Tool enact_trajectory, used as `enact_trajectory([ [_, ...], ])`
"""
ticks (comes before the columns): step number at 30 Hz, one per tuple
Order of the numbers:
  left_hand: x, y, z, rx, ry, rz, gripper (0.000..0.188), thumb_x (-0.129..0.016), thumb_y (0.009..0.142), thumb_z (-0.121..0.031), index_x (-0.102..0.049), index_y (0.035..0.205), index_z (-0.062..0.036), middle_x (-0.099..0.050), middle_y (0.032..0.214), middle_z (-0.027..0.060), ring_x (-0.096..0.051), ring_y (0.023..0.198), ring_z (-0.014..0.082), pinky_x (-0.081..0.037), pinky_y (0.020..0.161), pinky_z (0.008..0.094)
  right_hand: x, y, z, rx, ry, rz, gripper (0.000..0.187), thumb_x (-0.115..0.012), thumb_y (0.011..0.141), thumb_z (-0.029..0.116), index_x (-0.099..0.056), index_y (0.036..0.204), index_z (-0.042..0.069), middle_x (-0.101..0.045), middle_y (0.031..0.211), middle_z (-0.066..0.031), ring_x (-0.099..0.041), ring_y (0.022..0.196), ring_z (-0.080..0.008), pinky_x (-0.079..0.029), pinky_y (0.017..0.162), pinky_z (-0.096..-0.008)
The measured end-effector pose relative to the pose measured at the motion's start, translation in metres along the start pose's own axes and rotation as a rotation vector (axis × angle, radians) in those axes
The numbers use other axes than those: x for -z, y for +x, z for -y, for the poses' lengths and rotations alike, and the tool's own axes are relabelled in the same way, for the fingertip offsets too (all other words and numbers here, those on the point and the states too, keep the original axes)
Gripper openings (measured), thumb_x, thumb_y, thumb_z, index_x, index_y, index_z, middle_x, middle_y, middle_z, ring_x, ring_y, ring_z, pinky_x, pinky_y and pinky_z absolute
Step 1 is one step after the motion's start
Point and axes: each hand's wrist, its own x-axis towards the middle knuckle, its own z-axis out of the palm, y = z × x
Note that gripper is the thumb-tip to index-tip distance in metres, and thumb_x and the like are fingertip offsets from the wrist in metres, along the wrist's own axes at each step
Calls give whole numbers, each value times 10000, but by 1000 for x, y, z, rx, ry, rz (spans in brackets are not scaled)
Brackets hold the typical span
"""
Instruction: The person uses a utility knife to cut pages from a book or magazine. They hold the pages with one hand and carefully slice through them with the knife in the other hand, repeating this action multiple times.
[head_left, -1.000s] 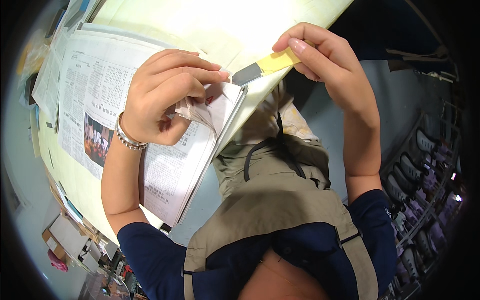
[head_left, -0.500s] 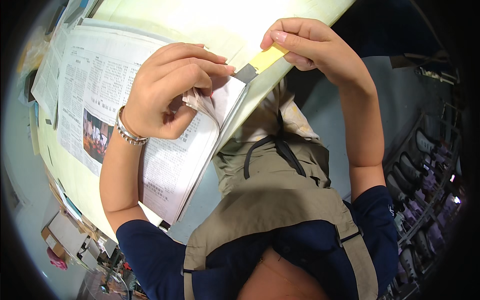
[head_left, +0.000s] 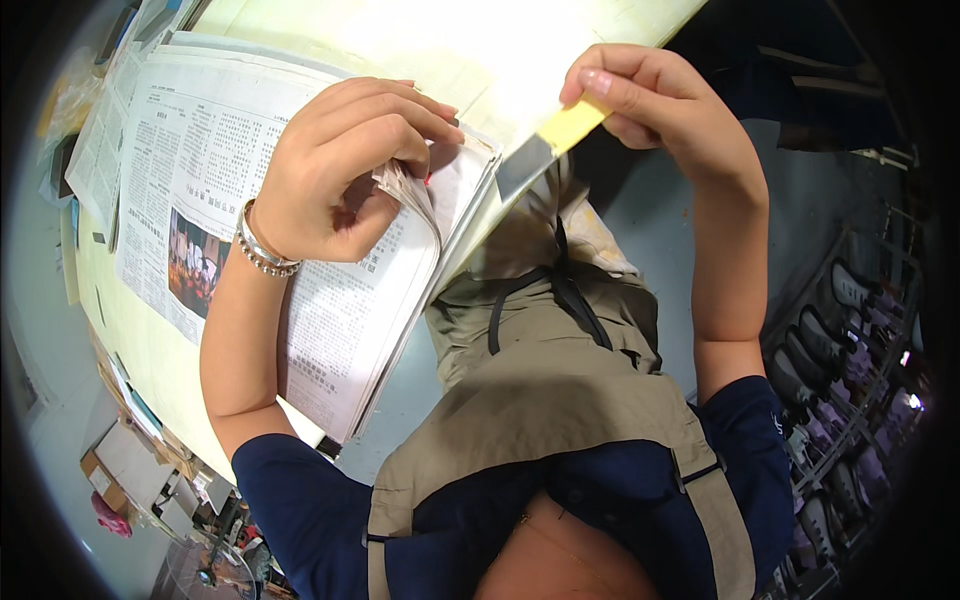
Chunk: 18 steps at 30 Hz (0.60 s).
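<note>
- The left hand (head_left: 340, 170) sits in the upper middle of the frame, fingers curled over and pressed together on a bunched fold of newspaper pages (head_left: 405, 190), thumb tucked beneath the fold.
- A silver bracelet (head_left: 262, 248) circles that wrist, just below the hand.
- The right hand (head_left: 660, 110) is in the upper right, its thumb and fingers pinched shut on the yellow handle of a utility knife (head_left: 548, 145).
- The knife's grey blade end points down and left, touching or just beside the right-hand edge of the paper stack; I cannot tell whether it is cutting in.
- The newspaper (head_left: 200, 190) lies spread across the pale yellow-green table (head_left: 330, 25), running from the upper left down to the lower middle, its near edge overhanging the table edge.
- Its open page shows dense columns of grey print and one colour photograph (head_left: 195, 262) of reddish-orange tones at the left.
- More printed sheets and papers (head_left: 95, 150) lie beyond it along the far left rim.
- In the lower left, below the table, a brown cardboard box (head_left: 120, 465) sits with something pink beside it.
- At the far right, racks of shoes (head_left: 850, 330) stand in rows, well apart from both hands.
</note>
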Motion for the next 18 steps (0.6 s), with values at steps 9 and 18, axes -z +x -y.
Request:
enact_trajectory([
  [9,-1,-2,0,12,-38,-25,240,-470,453,-18,-531,685,-36,-654,865,158,-648,955,340,-475,923,481,-25,7,-12,82,-32,-174,274,-503,994,263,-633,1026,25,-345,602,90,-283,520,-9,-195,470,-189],
  [18,-4,4,-2,-16,-47,-47,219,-485,468,-1,-536,679,-29,-651,799,124,-581,788,279,-477,738,363,-47,11,-15,30,45,9,247,-485,996,226,-628,1023,27,-382,605,78,-317,533,-9,-232,476,-184],
])
